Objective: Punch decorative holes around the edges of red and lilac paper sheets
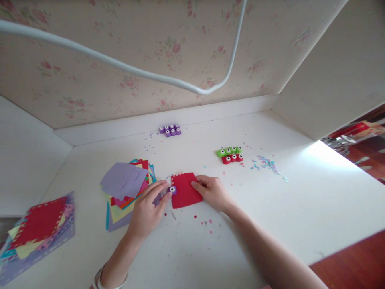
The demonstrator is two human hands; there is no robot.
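Observation:
A square of red paper (185,192) lies in front of me, its top edge scalloped and a few small holes along the upper part of its left edge. My right hand (210,192) pinches the paper's right edge between thumb and fingers. At the left edge sits a small purple craft punch (172,190) with a white and black button. My left hand (152,202) has its thumb and fingers around that punch, the thumb against its near side. Whether the button is pressed down does not show.
Left of my hands is a pile of coloured paper (123,180); farther left, a stack of punched sheets (39,224). Purple punches (170,130) stand by the wall, green punches (229,151) and red punches (232,159) at right. Paper confetti (269,163) is scattered about. A white cable (135,70) hangs above.

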